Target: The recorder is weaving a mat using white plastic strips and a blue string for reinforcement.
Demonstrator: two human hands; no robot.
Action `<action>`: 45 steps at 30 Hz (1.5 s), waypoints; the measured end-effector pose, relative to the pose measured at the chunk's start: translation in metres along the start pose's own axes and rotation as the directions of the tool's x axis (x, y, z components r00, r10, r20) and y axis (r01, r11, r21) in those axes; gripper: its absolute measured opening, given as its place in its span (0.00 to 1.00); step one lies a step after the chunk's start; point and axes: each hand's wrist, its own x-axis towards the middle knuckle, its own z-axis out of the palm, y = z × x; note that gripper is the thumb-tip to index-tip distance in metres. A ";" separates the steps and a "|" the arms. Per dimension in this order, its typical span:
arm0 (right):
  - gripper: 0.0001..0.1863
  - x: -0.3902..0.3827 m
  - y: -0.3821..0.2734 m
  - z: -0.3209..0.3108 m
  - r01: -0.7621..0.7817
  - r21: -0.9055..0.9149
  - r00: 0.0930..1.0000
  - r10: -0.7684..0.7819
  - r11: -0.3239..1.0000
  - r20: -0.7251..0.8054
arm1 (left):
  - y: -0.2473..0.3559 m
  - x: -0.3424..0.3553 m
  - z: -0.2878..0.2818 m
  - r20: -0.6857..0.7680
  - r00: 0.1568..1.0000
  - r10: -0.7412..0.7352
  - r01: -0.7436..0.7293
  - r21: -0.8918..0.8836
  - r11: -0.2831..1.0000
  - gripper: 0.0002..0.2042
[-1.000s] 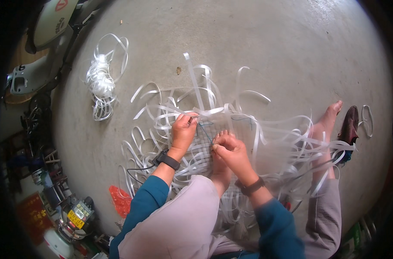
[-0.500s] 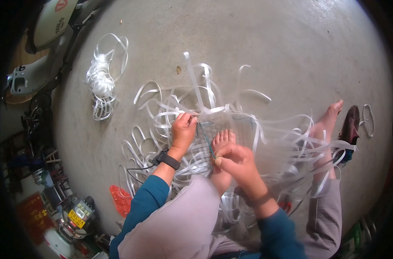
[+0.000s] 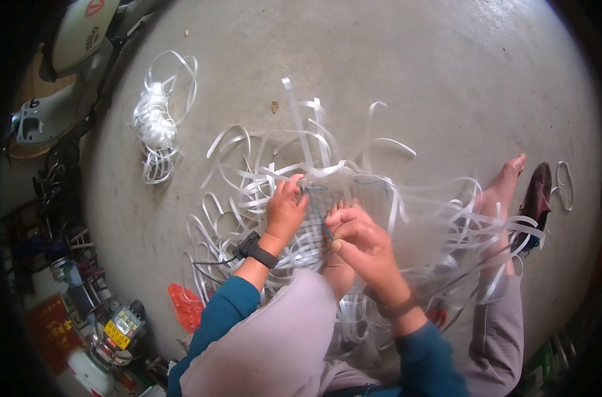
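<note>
A translucent white strap mat [image 3: 370,202], woven in a grid, lies between my legs among loose white straps [image 3: 215,208], with thin teal cord [image 3: 317,206] on it. My left hand [image 3: 285,205] has curled fingers at the mat's upper left, by the top of the cord; what they grip is hidden. My right hand [image 3: 359,243] pinches the teal cord below that, over my bare foot [image 3: 342,206], which rests on the mat.
A tangled white strap bundle [image 3: 154,122] lies upper left. Scooters [image 3: 46,119] and other items line the left side. A red plastic bag [image 3: 185,306] is lower left. My other bare foot [image 3: 510,173] is stretched rightward beside a dark shoe [image 3: 536,198].
My right hand has moved down and slightly right with the cord pinched. My left hand has shifted slightly right and downward.
</note>
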 end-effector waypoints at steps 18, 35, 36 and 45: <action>0.03 -0.021 -0.010 0.050 -0.093 0.097 0.994 0.088 0.991 0.058 | 0.005 0.007 0.007 0.029 0.991 0.131 -0.134 0.289 0.948 0.19; 0.01 -0.018 -0.022 0.025 -0.176 0.058 0.984 0.176 0.983 0.004 | -0.004 0.011 0.001 0.082 0.992 -0.094 0.085 0.106 0.991 0.14; 0.02 -0.017 -0.019 0.023 -0.163 0.053 0.986 0.165 0.985 -0.033 | -0.006 0.011 0.002 0.074 0.992 -0.099 0.095 0.054 0.994 0.14; 0.03 0.003 -0.018 0.006 -0.090 0.089 0.980 0.105 0.992 -0.171 | -0.015 0.015 0.000 -0.008 0.999 -0.045 0.044 -0.080 0.996 0.11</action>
